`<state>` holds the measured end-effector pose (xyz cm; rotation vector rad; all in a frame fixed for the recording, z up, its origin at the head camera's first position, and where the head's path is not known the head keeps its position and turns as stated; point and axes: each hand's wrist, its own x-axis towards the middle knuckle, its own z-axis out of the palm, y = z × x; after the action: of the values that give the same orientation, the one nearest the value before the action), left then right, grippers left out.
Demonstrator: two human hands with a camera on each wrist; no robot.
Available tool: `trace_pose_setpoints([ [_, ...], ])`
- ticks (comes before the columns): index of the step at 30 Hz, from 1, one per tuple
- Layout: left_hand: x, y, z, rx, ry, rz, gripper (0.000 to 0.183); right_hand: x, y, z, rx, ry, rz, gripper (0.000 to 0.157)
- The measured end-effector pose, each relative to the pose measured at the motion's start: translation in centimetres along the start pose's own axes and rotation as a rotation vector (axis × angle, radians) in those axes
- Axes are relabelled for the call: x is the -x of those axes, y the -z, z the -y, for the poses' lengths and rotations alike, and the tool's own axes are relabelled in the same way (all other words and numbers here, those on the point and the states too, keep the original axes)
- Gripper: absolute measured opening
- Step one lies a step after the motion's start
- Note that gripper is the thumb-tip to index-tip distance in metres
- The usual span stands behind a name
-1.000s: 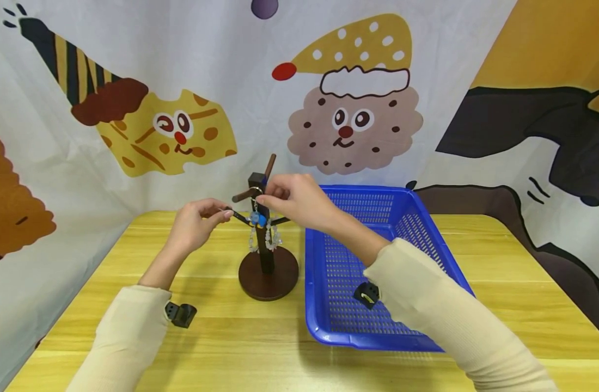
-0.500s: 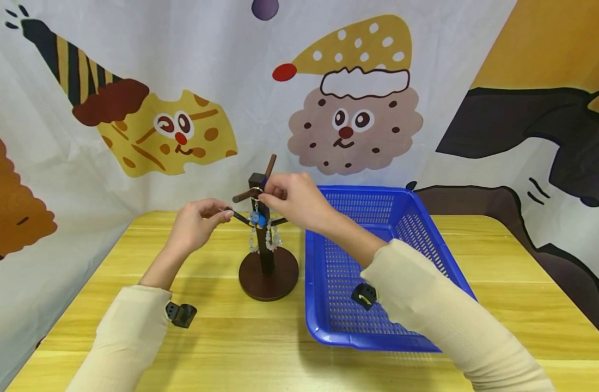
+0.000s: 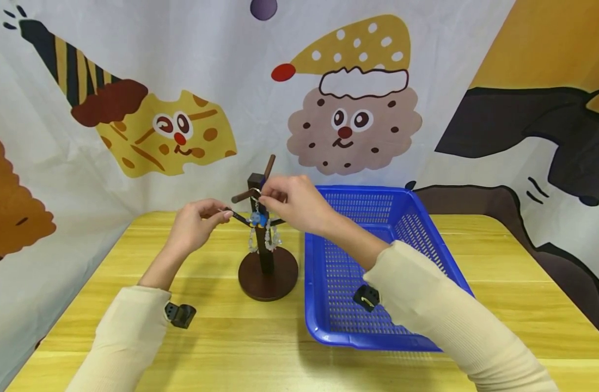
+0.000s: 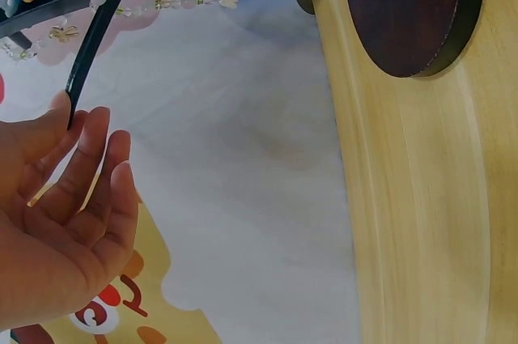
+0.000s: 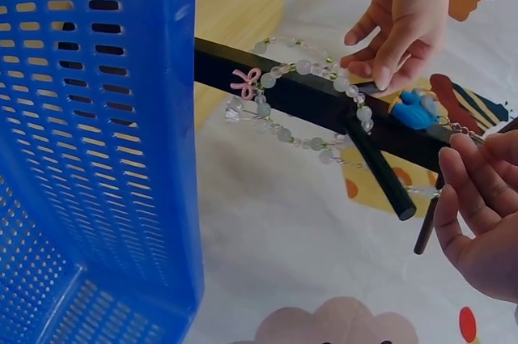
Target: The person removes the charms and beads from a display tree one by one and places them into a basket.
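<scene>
A dark wooden jewelry stand (image 3: 268, 283) with a round base and several pegs stands on the table. My left hand (image 3: 194, 223) pinches the end of its lower left peg (image 4: 91, 53) between thumb and index finger, other fingers loosely bent. My right hand (image 3: 299, 204) pinches the metal ring of a keychain at the upper front peg (image 3: 242, 197), close to the post. Below it, on a short chain, dangles the keychain's blue figure (image 5: 415, 109). Beaded bracelets (image 5: 303, 67) with pale beads and a pink bow hang from the lower pegs.
A blue plastic basket (image 3: 324, 337) with perforated walls stands right of the stand, under my right forearm. The light wooden table (image 3: 221, 348) ends at a cartoon-printed cloth (image 3: 260, 109) behind. Another upper peg (image 3: 270, 165) points away from me.
My right hand has shifted very slightly at the upper peg, and the keychain's ring has turned a little there. My left hand keeps its place on the lower left peg.
</scene>
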<state>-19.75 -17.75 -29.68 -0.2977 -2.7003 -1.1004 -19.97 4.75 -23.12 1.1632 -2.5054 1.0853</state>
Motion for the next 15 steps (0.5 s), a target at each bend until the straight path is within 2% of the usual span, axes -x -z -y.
trace_pose_setpoints([
  [15,0.0,-0.1,0.1,0.000,-0.013,-0.008,0.021,0.5,0.8,1.8,-0.027,0.104,0.027,0.008],
])
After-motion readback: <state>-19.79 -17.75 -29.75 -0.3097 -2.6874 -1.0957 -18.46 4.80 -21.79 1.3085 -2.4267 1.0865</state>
